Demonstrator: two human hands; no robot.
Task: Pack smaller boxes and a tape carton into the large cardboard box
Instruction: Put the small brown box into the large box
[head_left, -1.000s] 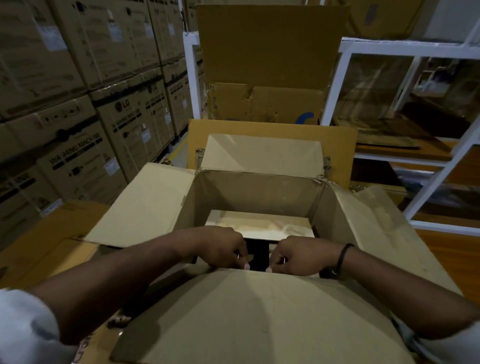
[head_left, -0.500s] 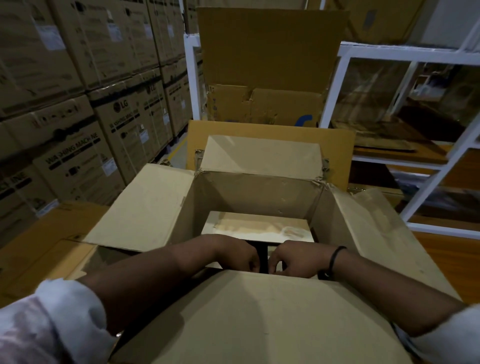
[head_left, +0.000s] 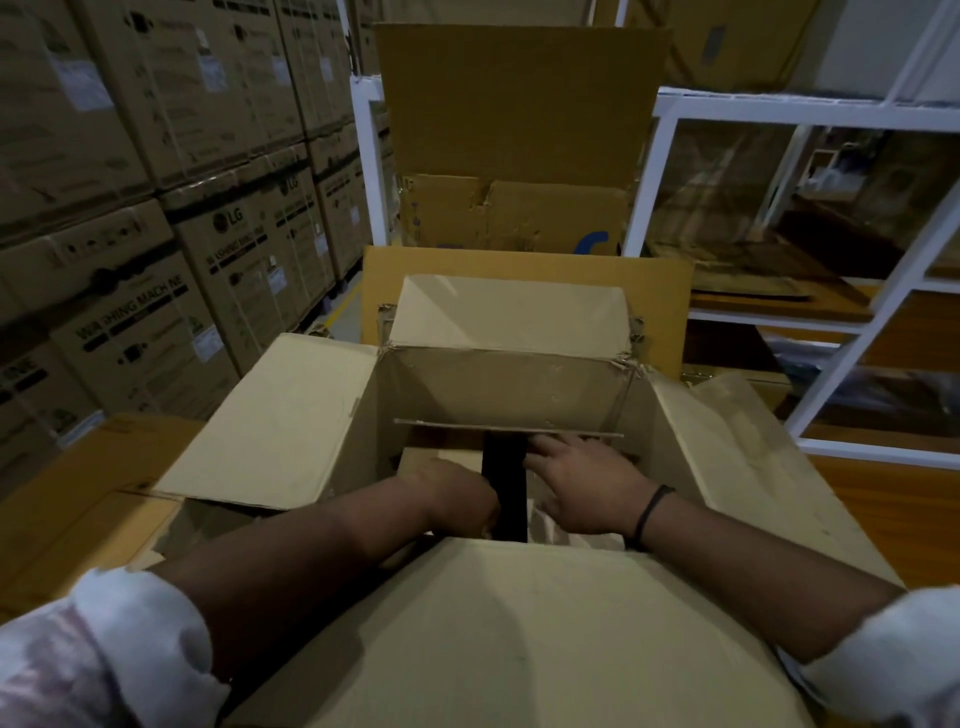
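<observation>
Viewed from above, in dim light. Found large cardboard box (head_left: 509, 384) at centre, mouth upward, four flaps splayed toward 12, 3, 6 and 9 o'clock. Reached inside with both hands. Laid right hand (head_left: 584, 483) flat, fingers straight, pointing toward 11 o'clock, on a pale surface (head_left: 545, 519) too dark to identify. Curled left hand (head_left: 452, 491) down over a smaller box (head_left: 436, 457) at 9 o'clock of a dark gap (head_left: 504, 483) running 12 to 6 o'clock; fingertips hidden, grasp impossible to tell. Lower interior cut off by near flap (head_left: 519, 623); smaller box's long axis unreadable.
</observation>
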